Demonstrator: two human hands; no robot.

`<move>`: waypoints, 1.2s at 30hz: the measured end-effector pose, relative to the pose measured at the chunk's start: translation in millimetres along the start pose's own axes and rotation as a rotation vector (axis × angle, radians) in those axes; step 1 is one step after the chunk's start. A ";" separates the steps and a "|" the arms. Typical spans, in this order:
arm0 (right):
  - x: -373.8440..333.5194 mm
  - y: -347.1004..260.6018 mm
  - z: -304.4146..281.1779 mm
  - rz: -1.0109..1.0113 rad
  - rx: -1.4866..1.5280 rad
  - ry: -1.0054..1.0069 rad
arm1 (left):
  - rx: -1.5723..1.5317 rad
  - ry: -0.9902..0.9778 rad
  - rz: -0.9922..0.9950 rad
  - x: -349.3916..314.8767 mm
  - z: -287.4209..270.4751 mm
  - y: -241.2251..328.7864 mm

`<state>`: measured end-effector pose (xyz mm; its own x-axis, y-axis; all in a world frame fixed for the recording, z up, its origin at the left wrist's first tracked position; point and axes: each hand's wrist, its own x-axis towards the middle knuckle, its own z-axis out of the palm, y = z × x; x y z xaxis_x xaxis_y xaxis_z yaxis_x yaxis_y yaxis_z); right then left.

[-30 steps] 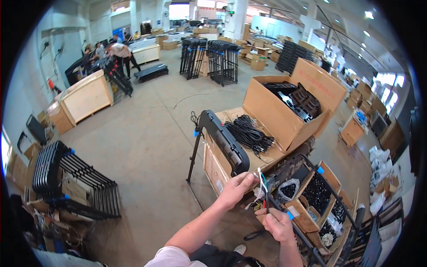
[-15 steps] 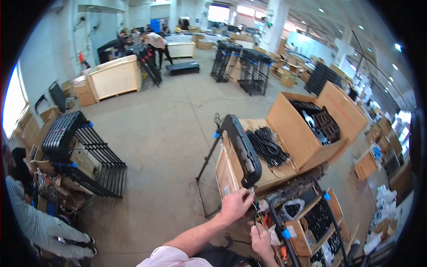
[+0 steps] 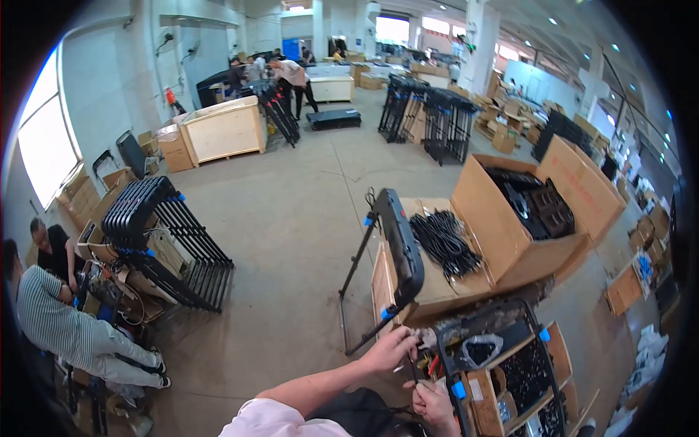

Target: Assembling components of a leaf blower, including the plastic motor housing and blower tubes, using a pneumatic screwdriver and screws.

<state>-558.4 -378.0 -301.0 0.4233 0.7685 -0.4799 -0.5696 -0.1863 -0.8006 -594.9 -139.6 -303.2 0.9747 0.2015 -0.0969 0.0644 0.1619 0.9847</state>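
Note:
My left hand (image 3: 392, 351) is closed in a pinch just below the near end of a black upright frame (image 3: 404, 251) with blue clips. A dark cable (image 3: 414, 370) runs down from those fingers to my right hand (image 3: 434, 403), which is closed around it lower down. Something small and pale shows under my left fingertips, too small to make out. Beside my right hand stands a second black tubular frame (image 3: 445, 357) with a blue clip (image 3: 458, 390). Red-handled tools (image 3: 434, 365) lie just beyond the hands.
A wooden parts box (image 3: 482, 400) holds dark small parts at the right. Behind it are a bundle of black cables (image 3: 445, 244) and an open carton (image 3: 502, 233) of black parts. Several black frames (image 3: 164, 240) stand at left, near a person in a striped shirt (image 3: 54, 320).
The view has swung a little to the left. My left hand has dropped away from the frame's lower end, and the coloured wires at its fingers no longer show. My right hand still grips the cable.

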 end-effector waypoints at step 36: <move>49.1 98.7 -56.5 0.072 0.408 0.396 | 0.340 -0.330 -0.402 123.9 46.3 -130.1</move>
<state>-554.0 -393.2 -423.9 0.5601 0.4603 -0.6888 -0.7993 0.0817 -0.5953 -472.7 -180.5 -436.6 0.8711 -0.1297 -0.4737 0.4523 -0.1643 0.8766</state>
